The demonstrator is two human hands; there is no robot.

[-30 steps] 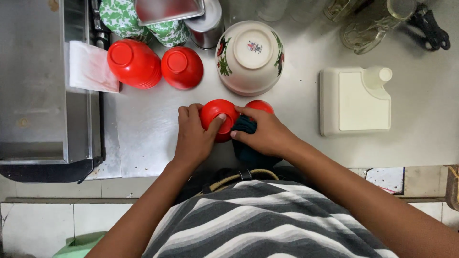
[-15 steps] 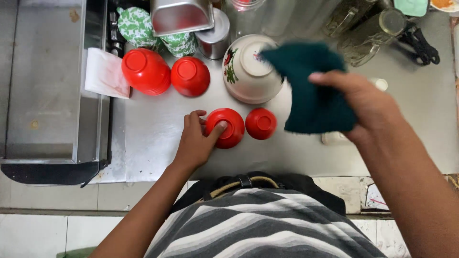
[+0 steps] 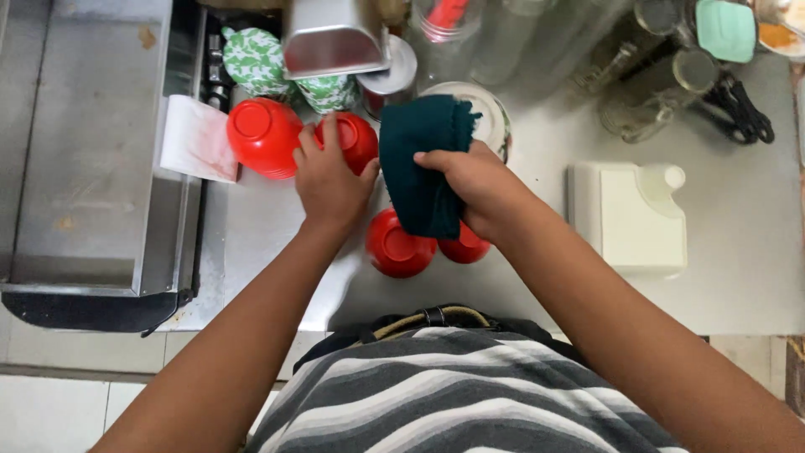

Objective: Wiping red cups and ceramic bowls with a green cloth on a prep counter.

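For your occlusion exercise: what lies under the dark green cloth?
Under the dark green cloth, held by the right hand, show a patterned bowl's rim and two red bowls. The bowl's middle is covered.

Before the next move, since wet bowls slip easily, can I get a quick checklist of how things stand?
1. Left hand has a grip on the small red bowl: ok, fingers lie over it.
2. Right hand holds the dark green cloth: ok, bunched in its grip.
3. The two red bowls nearest the person rest upside down on the counter: ok.
4. Larger red bowl sits clear of the left hand: not ok, it touches the fingers.
5. Bowl in hand is dry: cannot tell.
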